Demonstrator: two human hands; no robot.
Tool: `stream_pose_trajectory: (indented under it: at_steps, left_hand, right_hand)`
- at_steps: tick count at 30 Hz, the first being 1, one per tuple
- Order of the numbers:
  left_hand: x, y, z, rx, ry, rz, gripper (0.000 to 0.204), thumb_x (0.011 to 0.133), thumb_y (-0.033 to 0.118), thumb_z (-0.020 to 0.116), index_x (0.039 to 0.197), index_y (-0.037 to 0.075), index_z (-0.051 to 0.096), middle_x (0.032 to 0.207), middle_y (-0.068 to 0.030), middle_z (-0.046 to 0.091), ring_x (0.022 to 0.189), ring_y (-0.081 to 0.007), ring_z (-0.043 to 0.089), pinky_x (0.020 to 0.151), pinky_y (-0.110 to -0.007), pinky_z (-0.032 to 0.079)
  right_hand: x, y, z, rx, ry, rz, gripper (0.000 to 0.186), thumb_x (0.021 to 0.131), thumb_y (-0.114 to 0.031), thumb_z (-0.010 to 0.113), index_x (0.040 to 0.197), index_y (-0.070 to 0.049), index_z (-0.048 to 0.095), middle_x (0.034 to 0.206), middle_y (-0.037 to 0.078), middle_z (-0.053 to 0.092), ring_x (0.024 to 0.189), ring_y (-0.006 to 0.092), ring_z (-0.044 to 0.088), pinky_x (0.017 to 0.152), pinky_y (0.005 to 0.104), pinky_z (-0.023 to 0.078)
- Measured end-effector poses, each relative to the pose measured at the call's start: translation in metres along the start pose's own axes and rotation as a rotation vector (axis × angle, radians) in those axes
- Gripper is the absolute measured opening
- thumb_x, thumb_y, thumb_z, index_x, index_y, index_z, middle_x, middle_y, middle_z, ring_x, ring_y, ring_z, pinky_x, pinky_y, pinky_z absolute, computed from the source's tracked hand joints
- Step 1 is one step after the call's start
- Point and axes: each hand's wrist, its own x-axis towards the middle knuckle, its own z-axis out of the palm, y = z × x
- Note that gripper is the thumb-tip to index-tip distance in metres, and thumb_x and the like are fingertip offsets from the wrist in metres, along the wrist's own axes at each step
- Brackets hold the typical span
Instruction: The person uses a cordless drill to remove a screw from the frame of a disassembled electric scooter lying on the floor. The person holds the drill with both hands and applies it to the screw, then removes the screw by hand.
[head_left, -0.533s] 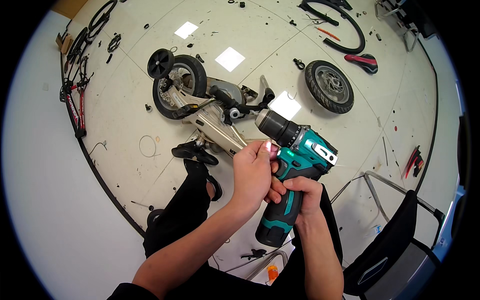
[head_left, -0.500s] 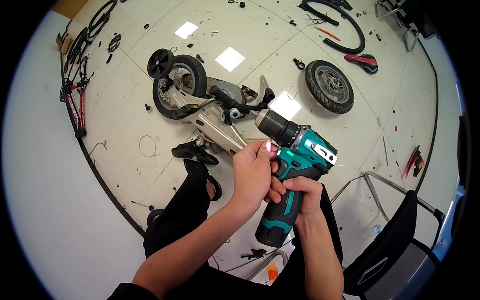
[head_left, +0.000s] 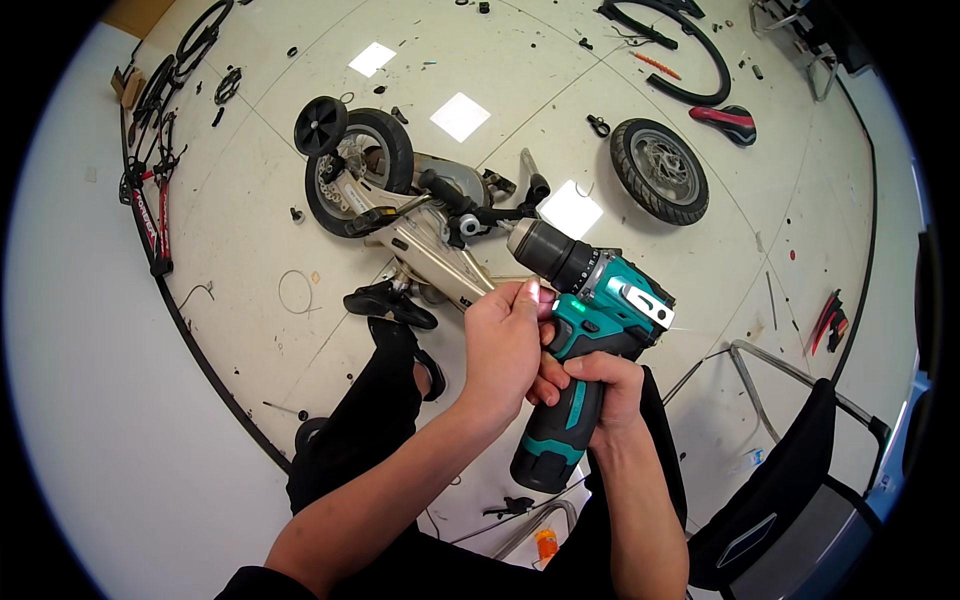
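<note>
A teal and black cordless drill [head_left: 570,262] is held in front of me, its chuck angled up and left. My right hand [head_left: 615,392] is wrapped around the drill's grip, thumb across the back of the handle. Right at the drill's front, below the chuck, the thumb and fingers of my left hand [head_left: 503,345] are pinched together in the glow of its lamp. What those fingers hold, if anything, is hidden. Beyond both hands a small beige bike frame [head_left: 437,258] lies on its side, with a wheel [head_left: 396,150] and a black training wheel [head_left: 321,127] attached.
A loose wheel [head_left: 658,172] and a red-black saddle [head_left: 728,125] lie on the floor [head_left: 250,340] to the right. Further off is a black tyre [head_left: 722,65]. Bicycle parts, including a red frame [head_left: 163,215], line the left wall. A black chair [head_left: 780,490] stands at the lower right.
</note>
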Motion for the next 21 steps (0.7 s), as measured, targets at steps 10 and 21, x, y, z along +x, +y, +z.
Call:
stream_pose_trajectory:
  at_steps: [10, 21]
  left_hand:
    - [0.0003, 0.0005, -0.0005, -0.004, -0.01, 0.005, 0.028, 0.101, 0.021, 0.042, 0.091, -0.002, 0.054, 0.061, -0.0033, 0.047, 0.031, -0.0128, 0.042, 0.026, -0.026, 0.034]
    - [0.0015, -0.0015, -0.0014, -0.011, -0.02, 0.014, 0.028, 0.101, 0.021, 0.043, 0.088, -0.001, 0.056, 0.062, -0.0024, 0.047, 0.035, -0.0103, 0.042, 0.03, -0.024, 0.035]
  right_hand:
    - [-0.0006, -0.0004, 0.0008, -0.022, 0.022, 0.0, 0.038, 0.065, -0.016, 0.058, 0.099, -0.002, 0.053, 0.062, 0.005, 0.052, 0.054, 0.0194, 0.053, 0.06, 0.032, 0.046]
    - [0.0001, -0.0006, 0.0008, -0.034, 0.034, 0.0, 0.037, 0.065, -0.016, 0.057, 0.099, -0.001, 0.053, 0.062, 0.005, 0.052, 0.053, 0.0193, 0.053, 0.06, 0.0317, 0.046]
